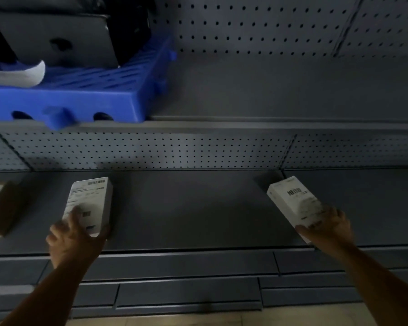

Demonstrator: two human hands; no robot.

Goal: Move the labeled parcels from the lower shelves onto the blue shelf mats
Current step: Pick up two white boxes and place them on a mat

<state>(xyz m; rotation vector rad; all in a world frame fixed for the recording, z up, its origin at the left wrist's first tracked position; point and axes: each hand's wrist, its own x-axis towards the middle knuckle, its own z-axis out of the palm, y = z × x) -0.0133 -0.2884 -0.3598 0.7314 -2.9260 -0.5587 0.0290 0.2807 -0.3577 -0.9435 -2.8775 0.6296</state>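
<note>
Grey lower shelf (186, 208) spans the front. Left hand (76, 236), grip curled, holds the left parcel (90, 198) there; right hand (332, 227) clasps the tilted right parcel (292, 198). Higher, far left, sits the blue shelf mat (80, 95).

Left parcel (90, 203) white, label up, lower shelf (186, 208) front-left; right parcel (292, 201) white, skewed, front-right. Blue mat (80, 97) upper shelf (269, 90), left end.

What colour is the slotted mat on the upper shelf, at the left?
Bright blue. The mat shows best, and only, in the head view.
</note>
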